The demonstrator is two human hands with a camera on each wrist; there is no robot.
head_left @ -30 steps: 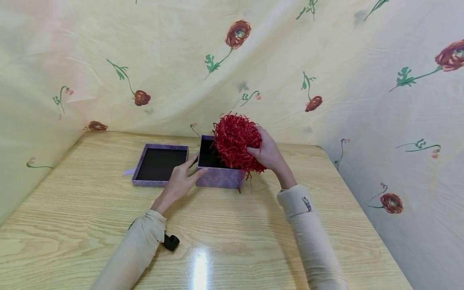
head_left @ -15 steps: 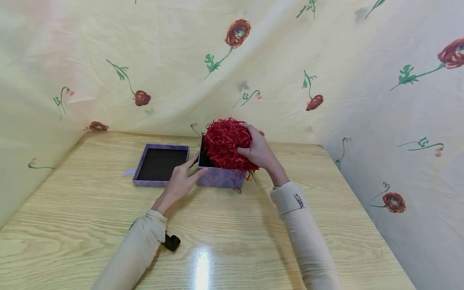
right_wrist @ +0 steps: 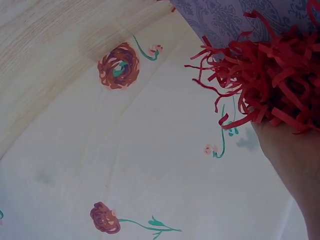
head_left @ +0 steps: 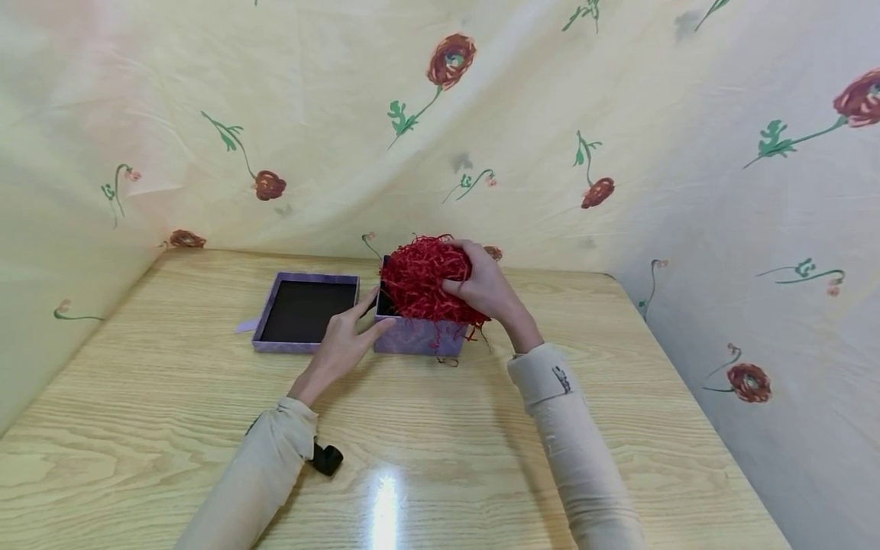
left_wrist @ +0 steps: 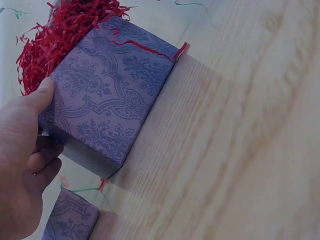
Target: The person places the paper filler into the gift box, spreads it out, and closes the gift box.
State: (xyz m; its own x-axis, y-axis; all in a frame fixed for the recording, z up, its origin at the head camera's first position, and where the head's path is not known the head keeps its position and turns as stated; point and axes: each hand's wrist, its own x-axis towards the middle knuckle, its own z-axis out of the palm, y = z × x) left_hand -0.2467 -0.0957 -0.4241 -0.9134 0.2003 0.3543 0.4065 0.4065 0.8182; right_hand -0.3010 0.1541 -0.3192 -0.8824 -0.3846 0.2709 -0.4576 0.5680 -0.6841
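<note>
My right hand [head_left: 481, 289] grips a fluffy wad of red shredded paper [head_left: 425, 278] and holds it down into the open purple patterned box [head_left: 415, 336]; strands spill over the box's rim [right_wrist: 270, 75]. My left hand [head_left: 347, 336] rests against the box's near left corner, thumb on the front wall [left_wrist: 107, 105], fingers straight along the side. The red shreds [left_wrist: 60, 35] show above the box in the left wrist view. Much of the box's dark inside is hidden by the paper.
The box's purple lid [head_left: 305, 312] lies upside down just left of the box, dark inside up. All stand on a pale wooden table [head_left: 440, 443]. Floral cloth [head_left: 481, 114] hangs close behind and to the right. A small black strap piece [head_left: 325, 459] sits by my left sleeve.
My right hand has brought the red paper wad down and leftward, from above the box's right edge into the box. The left hand has stayed on the box corner.
</note>
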